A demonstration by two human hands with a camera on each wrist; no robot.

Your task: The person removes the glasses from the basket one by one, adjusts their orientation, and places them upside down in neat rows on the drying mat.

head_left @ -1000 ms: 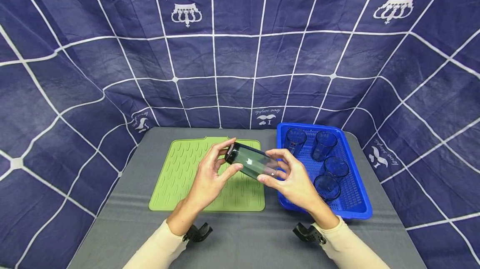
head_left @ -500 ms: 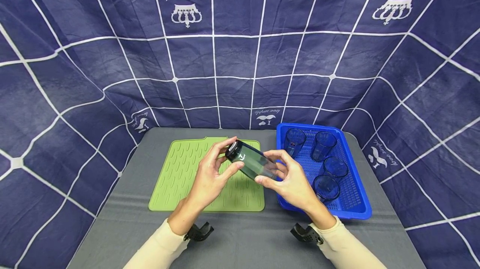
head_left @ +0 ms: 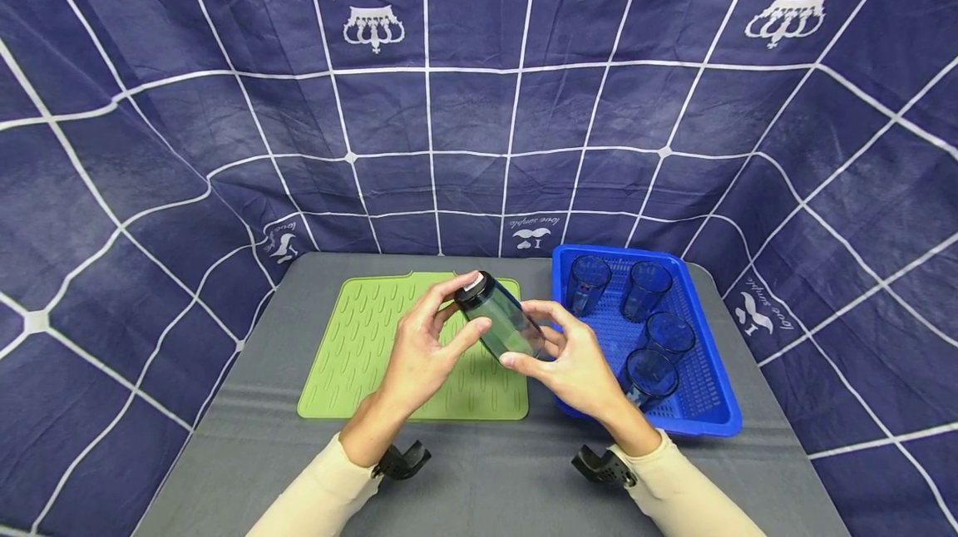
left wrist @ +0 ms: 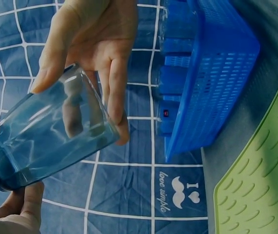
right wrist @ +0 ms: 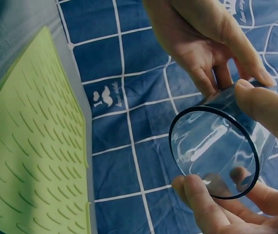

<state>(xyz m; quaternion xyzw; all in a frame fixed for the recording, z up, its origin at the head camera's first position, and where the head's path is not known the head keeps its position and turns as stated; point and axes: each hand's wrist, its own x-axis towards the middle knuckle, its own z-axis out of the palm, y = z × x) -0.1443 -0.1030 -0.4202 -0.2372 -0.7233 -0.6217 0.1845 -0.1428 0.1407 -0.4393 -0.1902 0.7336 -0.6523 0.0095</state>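
A clear bluish drinking glass (head_left: 506, 322) is held tilted in the air between both hands, above the right part of the green mat. My left hand (head_left: 421, 350) grips its thick dark base between thumb and fingers. Around the rim end, my right hand (head_left: 575, 361) holds the glass, thumb on the near side and fingers behind. The right wrist view looks into the open mouth, its dark rim (right wrist: 257, 161) facing the camera. Through the clear wall of the glass (left wrist: 51, 126), right-hand fingers show in the left wrist view.
A green ridged mat (head_left: 352, 362) lies on the grey table (head_left: 479, 479). At the right, a blue plastic basket (head_left: 722, 404) contains several similar glasses standing upright, one being a glass (head_left: 647, 292) at the back. A blue gridded cloth (head_left: 479, 113) surrounds the table.
The glass has turned in the hands: its base end has risen and swung slightly right, and its rim end has moved left. The right hand has shifted slightly left along with it.
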